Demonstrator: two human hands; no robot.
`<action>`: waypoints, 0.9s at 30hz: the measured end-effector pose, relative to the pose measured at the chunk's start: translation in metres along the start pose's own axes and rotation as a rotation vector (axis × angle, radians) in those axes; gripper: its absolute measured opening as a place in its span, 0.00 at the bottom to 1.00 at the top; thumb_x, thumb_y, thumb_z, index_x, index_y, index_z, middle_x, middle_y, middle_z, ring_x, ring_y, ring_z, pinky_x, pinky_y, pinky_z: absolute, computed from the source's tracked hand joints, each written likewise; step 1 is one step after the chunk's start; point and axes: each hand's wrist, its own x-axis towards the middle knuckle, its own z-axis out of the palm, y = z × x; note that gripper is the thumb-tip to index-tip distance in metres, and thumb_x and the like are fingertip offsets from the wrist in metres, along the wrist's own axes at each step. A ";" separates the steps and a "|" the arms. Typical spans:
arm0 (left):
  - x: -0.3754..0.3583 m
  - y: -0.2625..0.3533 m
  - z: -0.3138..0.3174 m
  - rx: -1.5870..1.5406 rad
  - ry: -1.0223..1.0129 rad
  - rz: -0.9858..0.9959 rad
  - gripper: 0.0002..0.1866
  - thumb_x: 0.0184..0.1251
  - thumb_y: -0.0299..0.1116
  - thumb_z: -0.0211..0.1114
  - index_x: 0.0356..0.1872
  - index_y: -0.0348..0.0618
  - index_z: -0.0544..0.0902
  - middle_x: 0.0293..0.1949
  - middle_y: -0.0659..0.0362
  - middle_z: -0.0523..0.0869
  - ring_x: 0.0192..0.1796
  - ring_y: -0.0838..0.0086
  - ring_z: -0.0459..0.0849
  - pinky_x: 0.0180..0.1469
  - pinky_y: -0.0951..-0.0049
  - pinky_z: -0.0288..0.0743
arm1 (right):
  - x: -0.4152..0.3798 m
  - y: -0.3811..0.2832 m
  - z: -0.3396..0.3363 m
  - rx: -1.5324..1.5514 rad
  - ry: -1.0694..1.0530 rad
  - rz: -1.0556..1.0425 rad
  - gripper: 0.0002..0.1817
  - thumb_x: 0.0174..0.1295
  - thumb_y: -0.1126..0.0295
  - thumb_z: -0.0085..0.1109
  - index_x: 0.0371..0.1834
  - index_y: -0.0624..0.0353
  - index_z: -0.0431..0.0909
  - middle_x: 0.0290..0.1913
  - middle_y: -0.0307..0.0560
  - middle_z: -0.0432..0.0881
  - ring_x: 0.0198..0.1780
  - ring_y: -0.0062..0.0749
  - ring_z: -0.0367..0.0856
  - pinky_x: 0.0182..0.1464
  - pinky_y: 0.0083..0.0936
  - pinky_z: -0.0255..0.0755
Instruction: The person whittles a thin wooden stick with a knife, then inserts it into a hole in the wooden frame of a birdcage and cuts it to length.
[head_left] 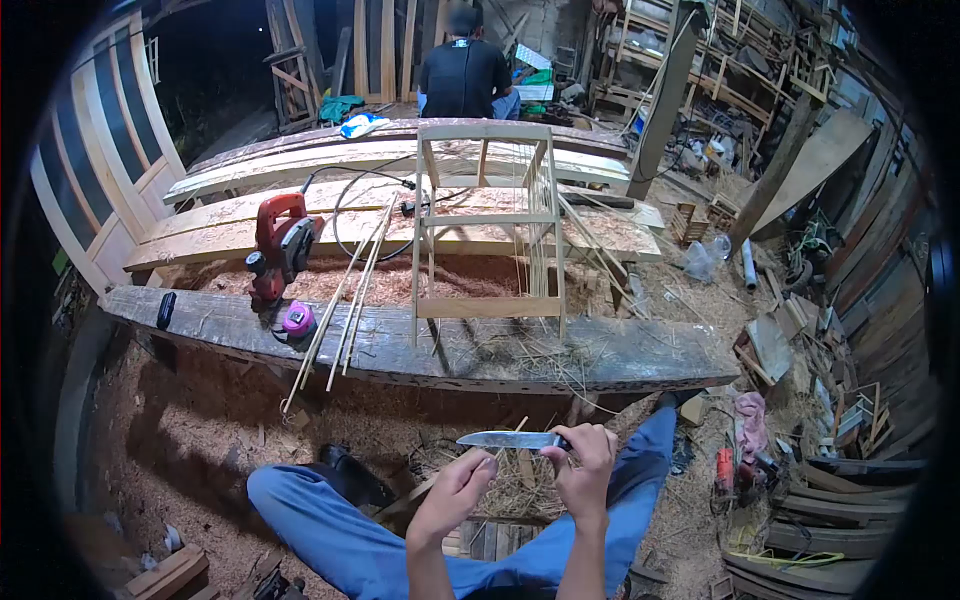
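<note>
In the lower centre of the frame, the right hand (583,468) grasps the handle of a knife (507,439), whose blade points left, while the left hand (455,496) is curled just below the blade; whether its fingers grip anything cannot be told. Mid-frame, a wooden frame (489,307) stands on a thick plank (640,352), with thin sticks (352,290), a purple tape measure (299,319) and a red power tool (284,245) to its left.
</note>
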 end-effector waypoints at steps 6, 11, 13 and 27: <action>-0.016 0.008 -0.031 -0.067 0.219 -0.061 0.14 0.86 0.39 0.54 0.35 0.47 0.74 0.26 0.74 0.65 0.26 0.90 0.60 0.26 0.81 0.54 | -0.003 0.058 -0.021 -0.274 0.267 0.331 0.14 0.70 0.56 0.65 0.41 0.56 0.85 0.35 0.41 0.81 0.43 0.42 0.78 0.53 0.39 0.63; 0.015 -0.006 -0.003 -0.214 0.189 -0.064 0.12 0.86 0.38 0.52 0.41 0.43 0.75 0.26 0.73 0.62 0.26 0.87 0.58 0.27 0.82 0.54 | -0.002 0.026 0.003 -0.059 0.077 0.137 0.15 0.66 0.54 0.68 0.43 0.53 0.85 0.34 0.41 0.80 0.42 0.40 0.77 0.50 0.38 0.63; 0.023 -0.008 0.006 -0.306 0.119 -0.022 0.12 0.86 0.38 0.52 0.42 0.42 0.76 0.27 0.71 0.65 0.28 0.87 0.61 0.30 0.81 0.57 | -0.001 0.010 0.015 0.004 -0.014 0.085 0.15 0.63 0.55 0.71 0.44 0.53 0.86 0.34 0.40 0.81 0.41 0.39 0.77 0.50 0.37 0.64; 0.019 -0.016 0.010 -0.116 0.116 -0.010 0.08 0.85 0.31 0.53 0.42 0.40 0.76 0.28 0.72 0.66 0.27 0.88 0.61 0.27 0.79 0.53 | 0.003 -0.006 0.031 0.124 -0.120 -0.017 0.13 0.61 0.59 0.72 0.43 0.53 0.88 0.36 0.40 0.83 0.42 0.39 0.79 0.53 0.37 0.64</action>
